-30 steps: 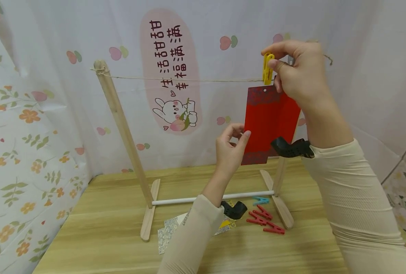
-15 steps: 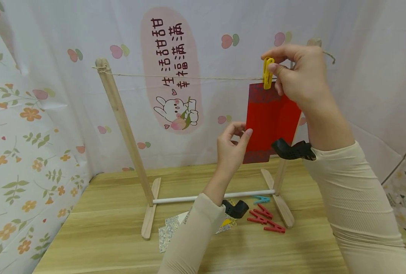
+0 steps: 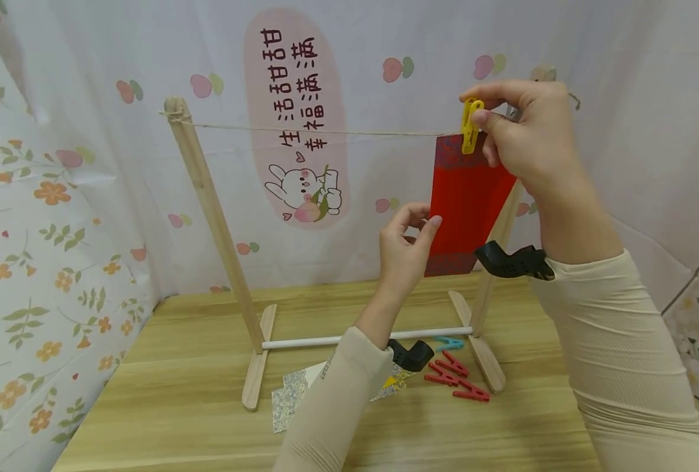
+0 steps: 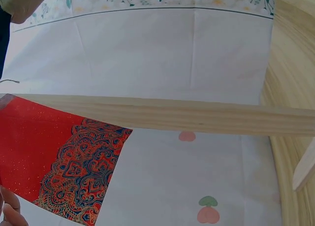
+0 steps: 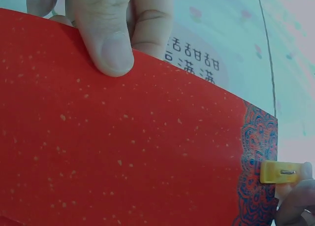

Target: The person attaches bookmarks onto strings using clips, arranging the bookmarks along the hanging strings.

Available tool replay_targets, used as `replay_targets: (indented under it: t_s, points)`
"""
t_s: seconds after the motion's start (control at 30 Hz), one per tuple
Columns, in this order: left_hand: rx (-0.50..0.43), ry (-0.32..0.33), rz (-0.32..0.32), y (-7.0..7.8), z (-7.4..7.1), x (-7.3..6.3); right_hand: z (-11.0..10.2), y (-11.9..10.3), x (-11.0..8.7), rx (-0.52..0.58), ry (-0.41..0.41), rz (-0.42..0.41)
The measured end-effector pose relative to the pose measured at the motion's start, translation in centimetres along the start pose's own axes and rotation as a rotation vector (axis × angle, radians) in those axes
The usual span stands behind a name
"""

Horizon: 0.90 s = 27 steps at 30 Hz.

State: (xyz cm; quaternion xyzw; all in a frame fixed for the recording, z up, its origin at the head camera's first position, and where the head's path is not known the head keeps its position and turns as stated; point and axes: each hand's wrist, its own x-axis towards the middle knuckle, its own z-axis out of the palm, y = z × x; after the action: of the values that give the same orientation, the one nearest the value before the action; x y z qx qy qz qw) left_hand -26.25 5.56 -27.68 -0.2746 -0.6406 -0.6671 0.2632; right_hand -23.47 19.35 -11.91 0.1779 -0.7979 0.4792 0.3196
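Yellow peg [image 3: 470, 134] pinched by your right hand [image 3: 529, 131], so level the red card [image 3: 463, 210] your left hand [image 3: 404, 249] pinches below.

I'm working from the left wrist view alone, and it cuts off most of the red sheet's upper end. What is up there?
Observer: A yellow clothespin, overlapping the top edge of the red sheet.
Operator: Is anything holding that clothespin?
Observer: Yes, the right hand pinches it, as the head view shows.
Operator: My picture shows no spare clips. Are there any elsewhere?
Observer: Yes, three red clothespins and one blue clothespin lie on the table.
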Motion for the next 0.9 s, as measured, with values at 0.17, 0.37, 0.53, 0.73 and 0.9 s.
replay_targets:
  t_s: [0.17, 0.37, 0.53, 0.73, 0.9]
  points:
    - [0.011, 0.018, -0.001, -0.2, -0.2, 0.1, -0.1, -0.1, 0.0, 0.003, -0.063, -0.004]
    - [0.010, 0.015, -0.024, -0.3, -0.4, 0.0, -0.3, -0.3, -0.3, 0.006, -0.107, 0.004]
    - [0.011, -0.005, -0.048, -0.4, -0.6, -0.1, -0.3, -0.5, -0.6, 0.038, -0.110, 0.019]
    - [0.076, -0.035, -0.043, -1.0, -1.5, -0.3, -0.4, -0.4, -1.0, 0.103, -0.073, -0.004]
    - [0.132, -0.054, -0.046, -1.4, -3.2, -0.9, -0.8, -0.3, -1.6, 0.275, -0.045, 0.004]
